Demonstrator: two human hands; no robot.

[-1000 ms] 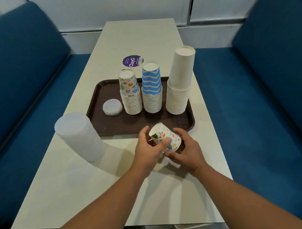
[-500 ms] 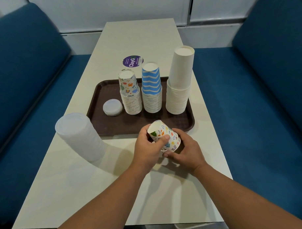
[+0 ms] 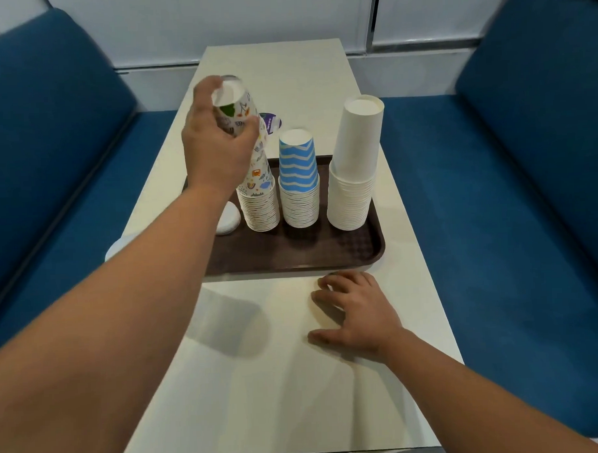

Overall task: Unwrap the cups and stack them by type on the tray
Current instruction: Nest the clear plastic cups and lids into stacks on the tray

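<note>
My left hand [image 3: 217, 151] gripped an inverted patterned cup [image 3: 234, 110], tilted above the patterned stack [image 3: 259, 204] on the brown tray [image 3: 325, 256]; right hand [image 3: 356, 312] lay relaxed, empty, on the table [image 3: 262, 380]

Patterned cup [image 3: 234, 108] upside down, tilted, gripped in left hand [image 3: 217, 146] above patterned stack [image 3: 258, 197]. Patterned stack at left of brown tray [image 3: 325, 252], rims down. Blue-and-white zigzag stack [image 3: 298, 182] in middle, upside down. Plain white stack [image 3: 355, 170] at right, tallest, upside down. All three stacks upright in row, just beside each other.
</note>
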